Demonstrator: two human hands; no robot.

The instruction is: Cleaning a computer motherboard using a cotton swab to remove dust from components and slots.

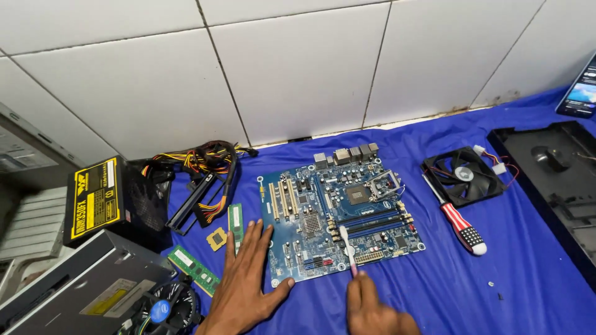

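In the head view, a blue motherboard (341, 214) is laid on the blue-covered tabletop (528, 260). Its left edge is pressed by the left hand (248, 279), spread flat. A toothbrush (347, 248) is gripped by the right hand (372, 310), its head touching the board.

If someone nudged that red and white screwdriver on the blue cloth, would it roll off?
The screwdriver probably rolls a little: its handle looks round. The soft blue cloth would likely slow it. The black fan close beside its shaft might block it on that side. It looks stiff, so it should lift in one piece.
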